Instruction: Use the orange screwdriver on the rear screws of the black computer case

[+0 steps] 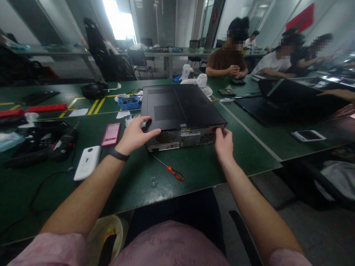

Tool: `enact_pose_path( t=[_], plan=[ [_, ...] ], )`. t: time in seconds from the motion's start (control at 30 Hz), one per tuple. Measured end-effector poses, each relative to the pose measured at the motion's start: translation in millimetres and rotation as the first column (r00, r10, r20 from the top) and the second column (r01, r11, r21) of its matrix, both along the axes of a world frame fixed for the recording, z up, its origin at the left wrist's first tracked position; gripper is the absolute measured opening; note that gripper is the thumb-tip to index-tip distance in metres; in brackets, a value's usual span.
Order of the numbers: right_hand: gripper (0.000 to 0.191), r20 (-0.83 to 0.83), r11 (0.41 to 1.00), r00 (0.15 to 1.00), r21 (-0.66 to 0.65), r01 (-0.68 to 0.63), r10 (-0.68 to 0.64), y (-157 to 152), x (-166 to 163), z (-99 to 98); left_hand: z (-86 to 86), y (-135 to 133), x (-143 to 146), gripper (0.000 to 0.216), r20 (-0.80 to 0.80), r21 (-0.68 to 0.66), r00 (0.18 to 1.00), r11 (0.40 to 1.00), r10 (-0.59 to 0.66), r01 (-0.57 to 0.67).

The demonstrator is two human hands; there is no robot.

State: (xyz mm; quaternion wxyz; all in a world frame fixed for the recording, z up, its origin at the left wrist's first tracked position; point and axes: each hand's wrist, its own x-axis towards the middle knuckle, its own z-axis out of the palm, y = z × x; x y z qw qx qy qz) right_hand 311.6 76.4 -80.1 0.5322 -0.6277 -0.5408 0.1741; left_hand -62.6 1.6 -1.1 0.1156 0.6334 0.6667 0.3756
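A flat, boxy black metal computer case (180, 103) lies on the green-topped desk (124, 195), its grey vented panel facing the person. The left hand (137, 133) is spread at the near left corner — thumb and fingers apart. The right hand (224, 143) curls at the near right corner — whether it pinches anything, I cannot quite tell. A red-and-black-handled screwdriver (175, 173) lies just in front.

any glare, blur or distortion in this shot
Head view: bright window blown out to white; head view: soft sheen on the green table near its front edge; head view: people at right look smeared, with pixelated patches over faces; head view: black computer case reads more clearly.
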Motion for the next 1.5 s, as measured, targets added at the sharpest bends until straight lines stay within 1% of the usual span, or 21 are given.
enact_pose_path(
  t=[0.07,0.13,0.2,0.27,0.3,0.33,0.37,0.43,0.5,0.53,0.67,0.77,0.83,0.87,0.93,1.0,1.07,1.13,1.23,1.37,1.5],
  plan=[
    [0.06,0.066,0.999,0.998,0.038,-0.01,0.008,-35,-11,-12.7,-4.3,-3,4,0.078,0.009,0.018,1.0,1.0,0.015,-0.015],
    [0.057,0.142,0.994,0.986,0.061,-0.095,0.085,-74,-25,-26.1,-11.0,-7,10,0.077,0.004,0.057,1.0,0.998,0.025,-0.026],
    [0.045,0.214,0.968,0.948,0.041,-0.248,0.234,-109,-40,-36.3,-19.3,-13,16,0.073,-0.023,0.11,0.999,0.993,0.045,-0.042],
    [0.037,0.271,0.907,0.872,-0.01,-0.422,0.409,-134,-53,-41.2,-27.8,-21,23,0.079,-0.047,0.182,0.996,0.981,0.073,-0.063],
    [0.039,0.296,0.872,0.829,-0.036,-0.488,0.475,-143,-59,-41.8,-31.6,-25,26,0.081,-0.058,0.234,0.994,0.969,0.095,-0.079],
    [0.045,0.338,0.828,0.766,-0.078,-0.556,0.546,-148,-63,-41.5,-35.0,-30,29,0.08,-0.068,0.293,0.99,0.951,0.121,-0.096],
    [0.047,0.433,0.774,0.661,-0.161,-0.613,0.613,-151,-67,-40.7,-37.8,-35,33,0.077,-0.081,0.357,0.985,0.927,0.15,-0.112],
    [0.035,0.469,0.741,0.599,-0.214,-0.636,0.649,-152,-72,-38.7,-41.7,-45,42,0.069,-0.114,0.471,0.973,0.873,0.199,-0.123],
    [0.02,0.474,0.735,0.586,-0.23,-0.638,0.657,-149,-74,-37.6,-43.8,-54,50,0.06,-0.145,0.54,0.969,0.836,0.202,-0.094],
    [0.018,0.469,0.735,0.589,-0.229,-0.638,0.658,-148,-73,-37.6,-44.4,-58,53,0.054,-0.156,0.554,0.97,0.829,0.187,-0.071],
    [0.023,0.418,0.758,0.648,-0.189,-0.624,0.637,-142,-64,-39.7,-46.8,-71,64,0.037,-0.113,0.56,0.983,0.826,0.143,-0.056],
    [0.026,0.346,0.822,0.751,-0.137,-0.553,0.563,-134,-49,-40.9,-48.9,-76,70,0.026,-0.034,0.487,0.988,0.866,0.152,-0.116],
    [0.026,0.287,0.875,0.827,-0.109,-0.472,0.483,-127,-38,-40.9,-51.4,-77,73,0.017,0.008,0.37,0.993,0.922,0.118,-0.112],
    [0.026,0.255,0.897,0.86,-0.101,-0.43,0.441,-124,-33,-40.8,-53.5,-76,74,0.017,0.016,0.297,0.997,0.952,0.07,-0.072],
    [0.025,0.19,0.927,0.908,-0.099,-0.361,0.373,-118,-25,-40.6,-59.5,-71,76,0.022,-0.007,0.11,0.994,0.988,-0.11,0.11],
    [0.025,0.129,0.944,0.938,-0.106,-0.311,0.323,-114,-21,-40.2,-67.8,-64,75,0.02,-0.049,-0.097,0.952,0.95,-0.303,0.297],
    [0.026,0.077,0.952,0.953,-0.117,-0.284,0.294,-112,-19,-39.5,-76.5,-58,75,0.015,-0.076,-0.254,0.911,0.891,-0.406,0.376],
    [0.027,0.04,0.952,0.958,-0.125,-0.278,0.285,-113,-19,-38.1,-83.7,-53,76,0.007,-0.075,-0.299,0.896,0.867,-0.437,0.398],
    [0.026,0.007,0.949,0.957,-0.126,-0.288,0.291,-117,-20,-35.4,-89.0,-49,78,0.013,-0.058,-0.314,0.895,0.859,-0.443,0.404],
    [0.024,-0.028,0.947,0.955,-0.123,-0.297,0.296,-121,-19,-33.7,-88.2,-45,81,0.009,0.002,-0.313,0.898,0.853,-0.44,0.419],
    [0.023,-0.07,0.949,0.956,-0.119,-0.293,0.286,-121,-17,-36.3,-83.9,-39,87,0.01,0.127,-0.277,0.899,0.855,-0.419,0.438]
  ],
)
